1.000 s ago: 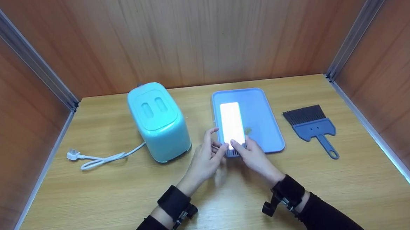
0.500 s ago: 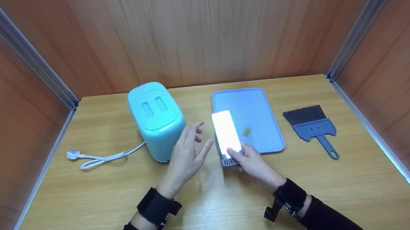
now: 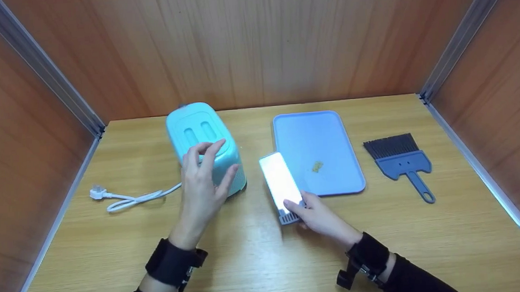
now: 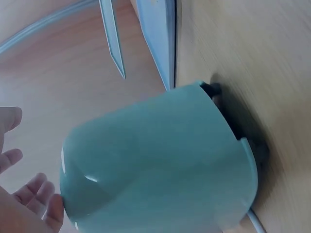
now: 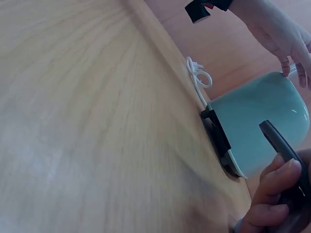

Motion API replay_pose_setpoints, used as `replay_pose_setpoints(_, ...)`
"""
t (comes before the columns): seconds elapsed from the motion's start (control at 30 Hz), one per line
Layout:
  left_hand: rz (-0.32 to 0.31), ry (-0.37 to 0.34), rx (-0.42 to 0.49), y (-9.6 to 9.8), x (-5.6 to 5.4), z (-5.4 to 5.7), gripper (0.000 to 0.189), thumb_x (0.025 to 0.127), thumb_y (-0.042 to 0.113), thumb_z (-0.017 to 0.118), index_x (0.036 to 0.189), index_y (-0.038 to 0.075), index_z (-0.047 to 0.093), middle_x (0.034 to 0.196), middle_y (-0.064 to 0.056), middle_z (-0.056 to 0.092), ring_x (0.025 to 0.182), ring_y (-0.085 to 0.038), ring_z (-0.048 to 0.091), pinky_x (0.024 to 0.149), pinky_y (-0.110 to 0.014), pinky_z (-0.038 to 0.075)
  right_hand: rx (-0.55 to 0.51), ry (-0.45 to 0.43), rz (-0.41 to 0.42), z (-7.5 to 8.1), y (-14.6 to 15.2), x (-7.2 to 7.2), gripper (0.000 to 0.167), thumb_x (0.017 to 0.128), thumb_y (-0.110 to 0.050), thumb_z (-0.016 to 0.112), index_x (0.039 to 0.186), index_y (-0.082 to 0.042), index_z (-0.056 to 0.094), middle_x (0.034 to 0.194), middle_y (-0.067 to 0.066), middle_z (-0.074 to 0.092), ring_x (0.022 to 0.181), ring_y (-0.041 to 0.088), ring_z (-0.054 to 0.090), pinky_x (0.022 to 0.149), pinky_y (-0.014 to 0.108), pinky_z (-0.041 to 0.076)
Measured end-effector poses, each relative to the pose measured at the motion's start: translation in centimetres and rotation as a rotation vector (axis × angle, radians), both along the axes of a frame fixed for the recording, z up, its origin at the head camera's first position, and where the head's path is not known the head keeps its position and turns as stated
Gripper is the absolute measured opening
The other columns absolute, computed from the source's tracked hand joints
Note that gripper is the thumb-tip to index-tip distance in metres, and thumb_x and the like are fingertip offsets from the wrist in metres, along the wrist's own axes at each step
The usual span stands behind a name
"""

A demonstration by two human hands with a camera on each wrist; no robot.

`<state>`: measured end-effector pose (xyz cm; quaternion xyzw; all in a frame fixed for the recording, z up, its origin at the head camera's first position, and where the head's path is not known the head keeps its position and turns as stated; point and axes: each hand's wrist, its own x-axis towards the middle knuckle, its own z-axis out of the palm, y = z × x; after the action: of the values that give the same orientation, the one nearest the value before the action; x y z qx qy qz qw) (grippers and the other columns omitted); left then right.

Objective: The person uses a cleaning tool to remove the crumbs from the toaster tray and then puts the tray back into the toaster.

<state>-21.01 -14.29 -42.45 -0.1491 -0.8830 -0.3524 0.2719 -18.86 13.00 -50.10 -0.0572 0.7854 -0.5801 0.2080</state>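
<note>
My right hand (image 3: 319, 214) grips the slotted end of a flat, shiny crumb tray (image 3: 280, 178), thumb on top. The tray slopes over the table, left of the blue serving tray (image 3: 319, 134). In the right wrist view the crumb tray (image 5: 279, 138) shows as a thin dark edge. My left hand (image 3: 199, 184) hovers at the lidded turquoise toaster (image 3: 227, 167), its fingers spread and bent. From the left wrist, the toaster (image 4: 155, 160) fills the middle, with fingers beside its top; whether they touch it I cannot tell. A small heap of crumbs (image 3: 317, 166) lies on the blue tray.
A white cord with a plug (image 3: 97, 193) lies left of the toaster. On the far right rests a blue brush (image 3: 402, 156) with dark bristles. Wood panels (image 3: 281, 47) wall in the table (image 3: 257, 262) at the back and both sides.
My left hand has left the crumb tray and moved left to the toaster. My right hand has drawn the crumb tray off the blue tray, toward me and left, uncovering the crumbs.
</note>
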Motion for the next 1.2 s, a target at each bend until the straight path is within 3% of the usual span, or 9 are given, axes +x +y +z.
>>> replay_pose_setpoints(0.2,0.092,0.015,-0.025,-1.5,-0.4,-0.4,0.06,0.097,0.032,0.082,0.15,0.018,0.059,0.152,-0.021,0.047,0.141,-0.043,0.041,0.112,-0.065,0.035,-0.012,-0.007,0.039,-0.4,-0.5,0.7,0.056,0.112,-0.037,0.058,0.152,0.001,0.05,0.081,-0.003,0.06,0.058,0.009,0.045,0.056,0.019,0.041)
replay_pose_setpoints(0.33,0.126,0.002,-0.004,-2.3,-0.6,-1.0,0.06,0.096,0.032,0.082,0.15,0.017,0.059,0.156,-0.022,0.044,0.144,-0.045,0.039,0.111,-0.067,0.034,-0.02,-0.047,0.048,-0.5,-0.8,1.2,0.063,0.111,-0.038,0.058,0.158,0.001,0.044,0.086,-0.001,0.063,0.06,0.009,0.047,0.055,0.019,0.041)
replay_pose_setpoints(0.5,0.115,0.02,0.003,-2.9,-0.3,-1.7,0.057,0.095,0.027,0.084,0.145,0.013,0.06,0.156,-0.023,0.043,0.142,-0.045,0.043,0.116,-0.067,0.041,-0.016,-0.071,0.064,-0.8,-1.3,1.9,0.066,0.11,-0.038,0.06,0.16,0.002,0.042,0.083,-0.002,0.064,0.059,0.008,0.047,0.053,0.018,0.041)
replay_pose_setpoints(0.73,0.091,0.111,-0.063,-3.4,-0.3,-2.9,0.062,0.092,0.023,0.087,0.147,0.014,0.06,0.157,-0.026,0.044,0.148,-0.055,0.041,0.117,-0.074,0.042,-0.039,-0.157,0.067,-1.4,-2.0,3.2,0.05,0.107,-0.038,0.065,0.135,0.003,0.06,0.079,-0.003,0.065,0.053,0.005,0.047,0.05,0.017,0.039)
replay_pose_setpoints(1.03,0.1,0.077,-0.135,-3.1,-0.3,-4.0,0.07,0.097,0.025,0.083,0.159,0.022,0.052,0.166,-0.024,0.039,0.156,-0.059,0.029,0.115,-0.074,0.043,-0.142,-0.267,0.144,-2.0,-3.6,4.0,0.047,0.108,-0.032,0.065,0.142,-0.001,0.058,0.08,0.001,0.069,0.05,0.003,0.05,0.046,0.016,0.045)
replay_pose_setpoints(1.2,0.102,0.085,-0.152,-2.8,-0.4,-4.5,0.069,0.098,0.027,0.082,0.159,0.022,0.052,0.165,-0.024,0.04,0.156,-0.059,0.027,0.115,-0.075,0.042,-0.15,-0.295,0.178,-1.9,-4.5,3.7,0.041,0.109,-0.032,0.064,0.138,-0.004,0.061,0.081,0.001,0.068,0.05,0.003,0.05,0.045,0.015,0.044)
